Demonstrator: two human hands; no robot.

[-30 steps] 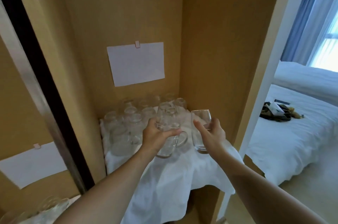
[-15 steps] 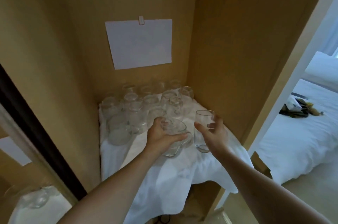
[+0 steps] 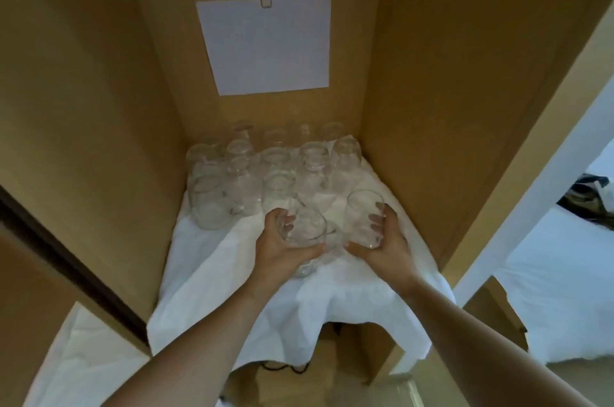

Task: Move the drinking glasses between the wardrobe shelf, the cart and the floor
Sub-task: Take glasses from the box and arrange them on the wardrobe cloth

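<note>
Left hand (image 3: 280, 248) curled round a handled glass (image 3: 304, 233); right hand (image 3: 387, 240) fingers wrapped a tumbler (image 3: 360, 218). Pinned paper (image 3: 265, 44) showed no legible writing.

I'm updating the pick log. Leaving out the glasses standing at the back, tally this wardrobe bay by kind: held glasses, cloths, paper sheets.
Held glasses: 2, the left glass in the left hand and the right glass in the right hand
White cloth on the shelf: 1
Paper sheet on the back wall: 1
Total: 4
</note>
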